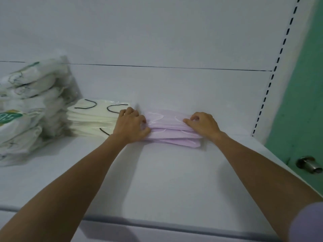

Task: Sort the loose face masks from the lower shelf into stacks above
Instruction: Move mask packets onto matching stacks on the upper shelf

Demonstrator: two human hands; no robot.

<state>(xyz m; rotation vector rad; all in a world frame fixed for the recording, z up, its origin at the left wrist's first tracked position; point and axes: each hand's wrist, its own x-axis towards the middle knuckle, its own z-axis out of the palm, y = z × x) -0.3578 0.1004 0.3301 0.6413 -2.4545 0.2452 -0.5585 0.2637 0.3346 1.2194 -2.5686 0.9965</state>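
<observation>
Nearest to the camera was a lilac sleeve (307, 222) at the lower right corner, and from there both bare forearms reached forward over the pale grey shelf board (166, 172). On this board, toward the back, lay the stack of pale purple flat face masks (170, 131), with white ear loops showing on the top one. I saw my left hand (130, 125) at the left end of this stack, the fingers curled over the top and the thumb against the front edge, so it was gripping that end. My right hand (203, 124) was on the right end, the fingers bent over the top and the index finger stretched along the upper mask; it was holding the stack too, narrow and firm. The lower masks stuck out a little toward me at the right.

Just beside the left hand was a stack of cream flat masks with black ear loops (90, 117). Further left stood a pile of white masks packed in clear plastic bags (35, 105), some with green print. At the right edge ran a white slotted upright (272, 79), then a green surface (300, 110) with a round metal knob (308, 165).
</observation>
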